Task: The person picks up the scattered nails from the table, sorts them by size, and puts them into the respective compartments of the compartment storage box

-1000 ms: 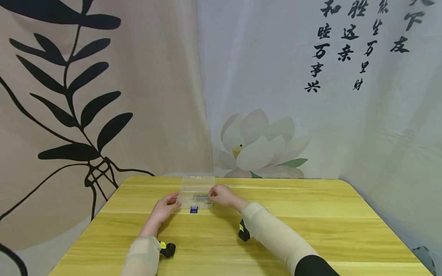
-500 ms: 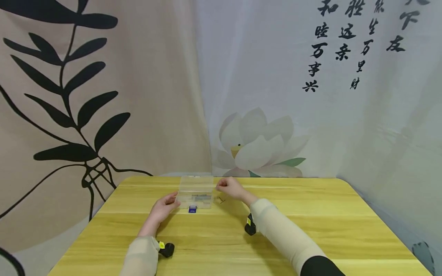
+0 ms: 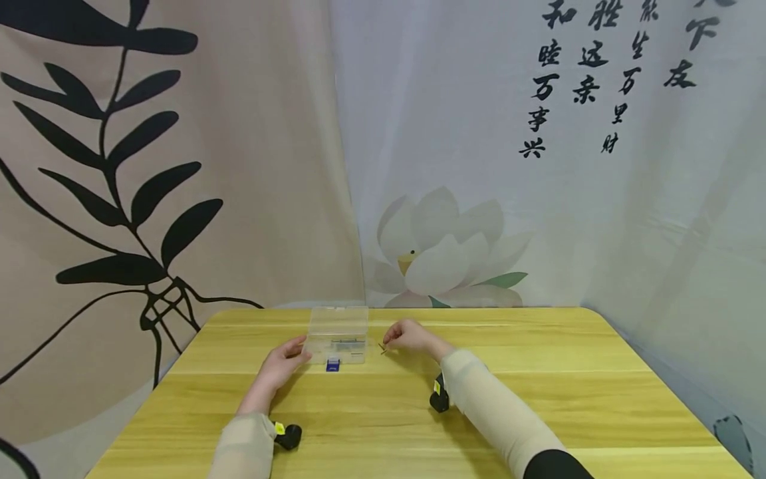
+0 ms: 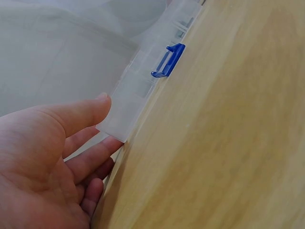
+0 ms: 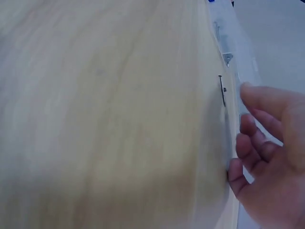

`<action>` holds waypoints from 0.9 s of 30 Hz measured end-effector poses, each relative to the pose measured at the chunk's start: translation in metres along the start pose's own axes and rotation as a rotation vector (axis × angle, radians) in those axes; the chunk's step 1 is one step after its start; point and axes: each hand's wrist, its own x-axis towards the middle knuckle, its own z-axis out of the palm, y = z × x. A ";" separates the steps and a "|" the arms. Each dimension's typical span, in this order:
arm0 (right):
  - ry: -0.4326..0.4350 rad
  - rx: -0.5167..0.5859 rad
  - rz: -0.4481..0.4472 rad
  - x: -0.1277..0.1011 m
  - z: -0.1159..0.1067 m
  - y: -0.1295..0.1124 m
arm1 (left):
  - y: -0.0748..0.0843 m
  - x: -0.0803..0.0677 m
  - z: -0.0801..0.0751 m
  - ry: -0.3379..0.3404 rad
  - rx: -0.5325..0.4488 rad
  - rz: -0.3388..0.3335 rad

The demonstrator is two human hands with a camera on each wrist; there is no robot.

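Note:
A clear plastic box (image 3: pixel 317 351) stands near the far table edge, its transparent lid (image 3: pixel 338 320) raised at the back. Thin metal pieces (image 3: pixel 348 341) lie inside it. A blue latch (image 4: pixel 170 60) sticks out at its front. My left hand (image 3: pixel 281 364) holds the box's left front corner, thumb (image 4: pixel 93 114) at the front wall and fingers by the side. To the right of the box, small thin nails or screws (image 5: pixel 222 90) lie on the wood. My right hand (image 3: pixel 411 335) hovers close beside them, fingers loosely curled, with nothing visible in its grasp.
The wooden table (image 3: pixel 359 426) spreads out in front of the box and to both sides. A printed curtain (image 3: pixel 287 166) hangs just behind its far edge. Black wrist cameras (image 3: pixel 290 436) stick out from both sleeves.
From the box's right side, my right hand has moved right, then down towards the small metal pieces on the table. My left hand has stayed at the box corner.

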 end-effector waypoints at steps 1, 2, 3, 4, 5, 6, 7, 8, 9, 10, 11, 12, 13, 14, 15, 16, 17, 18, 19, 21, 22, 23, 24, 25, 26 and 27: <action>-0.012 0.008 0.010 0.000 0.001 0.001 | 0.000 0.000 0.000 -0.001 -0.001 -0.001; -0.023 0.018 0.027 0.000 0.001 0.002 | 0.000 -0.001 0.000 -0.002 -0.003 -0.001; -0.029 0.021 0.035 0.000 0.002 0.002 | 0.000 -0.001 0.001 -0.003 -0.003 -0.002; -0.029 0.017 0.039 0.000 0.002 0.002 | 0.000 -0.001 0.001 -0.004 -0.003 -0.003; -0.028 0.015 0.047 0.000 0.003 0.002 | 0.000 -0.001 0.001 -0.005 -0.004 -0.002; -0.029 0.013 0.051 -0.001 0.003 0.003 | 0.001 -0.002 0.001 -0.004 -0.007 -0.003; -0.032 0.013 0.059 -0.001 0.003 0.003 | 0.001 -0.002 0.001 -0.006 -0.007 -0.002; -0.035 0.008 0.064 -0.002 0.003 0.003 | 0.001 -0.002 0.001 -0.008 -0.006 -0.001; -0.035 0.006 0.066 -0.002 0.003 0.004 | 0.001 -0.002 0.001 -0.006 -0.005 -0.001; -0.036 0.005 0.066 -0.002 0.003 0.004 | 0.001 -0.002 0.001 -0.004 -0.005 -0.002; -0.036 0.004 0.066 -0.003 0.003 0.004 | 0.000 -0.002 0.001 -0.003 -0.005 0.000; -0.038 0.002 0.063 -0.003 0.004 0.005 | 0.000 -0.002 0.001 -0.001 -0.006 0.001; -0.038 0.002 0.062 -0.003 0.004 0.006 | 0.000 -0.002 0.001 -0.001 -0.005 0.001; -0.036 0.004 0.057 -0.003 0.004 0.006 | -0.001 -0.002 0.001 0.001 -0.004 0.002; -0.034 0.009 0.057 -0.003 0.004 0.006 | -0.001 -0.002 0.000 0.003 -0.005 0.001; -0.035 0.014 0.059 -0.004 0.004 0.007 | -0.001 -0.002 0.000 0.002 -0.005 0.001; -0.035 0.020 0.064 -0.004 0.005 0.007 | -0.001 -0.002 0.000 0.000 -0.007 0.001; -0.034 0.027 0.068 -0.005 0.005 0.008 | -0.002 -0.002 0.000 -0.003 -0.006 -0.001; -0.031 0.033 0.069 -0.005 0.005 0.008 | -0.002 -0.002 0.000 -0.004 -0.003 -0.002; -0.028 0.038 0.083 -0.006 0.006 0.007 | -0.001 -0.002 0.000 -0.004 -0.004 -0.004; -0.026 0.042 0.087 -0.005 0.006 0.007 | -0.001 -0.002 0.000 -0.002 -0.002 -0.003; -0.025 0.043 0.093 -0.005 0.006 0.007 | -0.001 -0.002 0.000 -0.002 -0.001 -0.002; -0.025 0.046 0.098 -0.005 0.006 0.006 | 0.000 -0.001 0.000 0.000 0.001 -0.001; -0.029 0.047 0.099 -0.004 0.006 0.006 | 0.000 -0.001 0.000 0.001 0.001 0.000; -0.033 0.047 0.095 -0.004 0.006 0.006 | 0.000 -0.001 0.000 0.001 -0.001 0.000; -0.039 0.052 0.091 -0.004 0.006 0.007 | 0.000 -0.001 -0.001 -0.001 0.003 0.002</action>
